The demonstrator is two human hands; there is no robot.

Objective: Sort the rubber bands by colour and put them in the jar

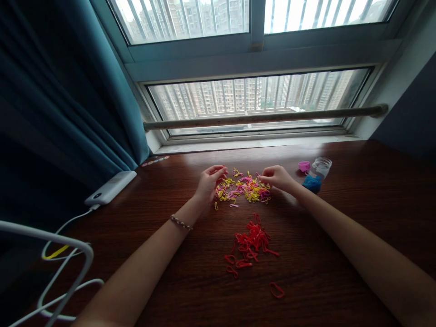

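Note:
A pile of small yellow and pink rubber bands (251, 187) is spread on the table between my hands. My left hand (207, 184) is at the pile's left side, fingers curled and tips together; a speck of red shows there, too small to name. On the right side, my right hand (276, 177) pinches at the edge of the pile, with a pink rubber band (258, 175) at its fingertips. Closer to me lies a separate heap of red rubber bands (252, 240). One red rubber band (277, 290) lies apart from that heap.
At the right, a clear jar (321, 167) lies tilted with a blue bundle (312, 183) at its lower end, beside a pink cap (304, 166). A white power bank (111, 188) with a cable sits at the left by the curtain (112, 104). A window is behind the table (368, 204).

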